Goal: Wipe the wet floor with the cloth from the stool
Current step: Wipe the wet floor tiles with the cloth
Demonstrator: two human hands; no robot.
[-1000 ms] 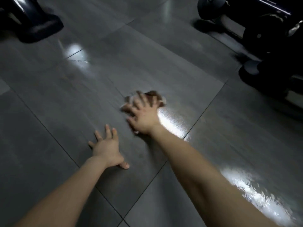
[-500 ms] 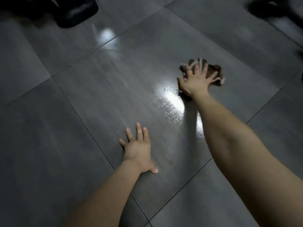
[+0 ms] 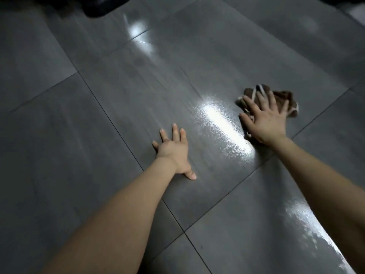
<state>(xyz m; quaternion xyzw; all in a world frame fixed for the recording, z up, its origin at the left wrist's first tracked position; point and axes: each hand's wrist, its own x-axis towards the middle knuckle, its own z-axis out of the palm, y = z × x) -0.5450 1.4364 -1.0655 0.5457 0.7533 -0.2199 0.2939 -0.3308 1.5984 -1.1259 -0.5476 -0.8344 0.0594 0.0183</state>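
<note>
A crumpled brown cloth with pale stripes lies on the dark grey tiled floor at the right. My right hand presses flat on it with fingers spread, covering most of it. A shiny wet patch glistens on the tile just left of that hand. My left hand rests palm-down on the floor to the left of the wet patch, fingers apart and holding nothing.
Another wet streak shines on the floor at the lower right beside my right forearm. A dark object stands at the top left edge. Grey tiles with thin grout lines stretch all around.
My right hand has slid the cloth rightward across the floor and then slightly nearer. The view has swung, leaving the dark equipment at the top right out of sight. My left hand stays planted.
</note>
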